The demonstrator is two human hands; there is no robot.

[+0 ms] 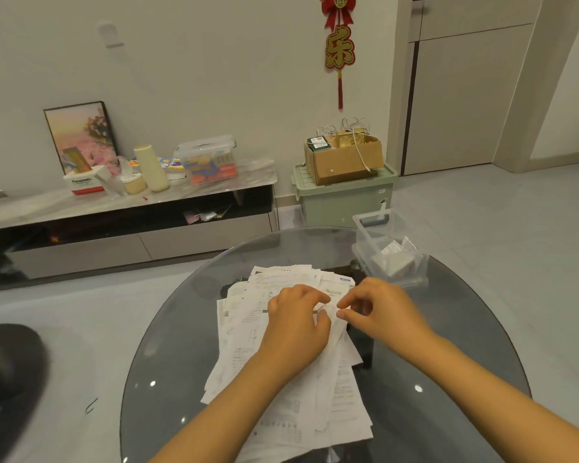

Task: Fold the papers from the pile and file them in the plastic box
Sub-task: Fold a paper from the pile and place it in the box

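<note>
Two hands work on one paper above the pile.
The left hand and right hand pinch a narrow paper, long axis running away from the person, over the pile on the glass table; the plastic box stands far right.

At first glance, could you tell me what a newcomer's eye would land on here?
Probably the two hands meeting mid-table: the left hand and right hand both pinch one small paper above the sprawling paper pile. Next, the clear plastic box at the glass table's far right edge, folded papers inside.
</note>
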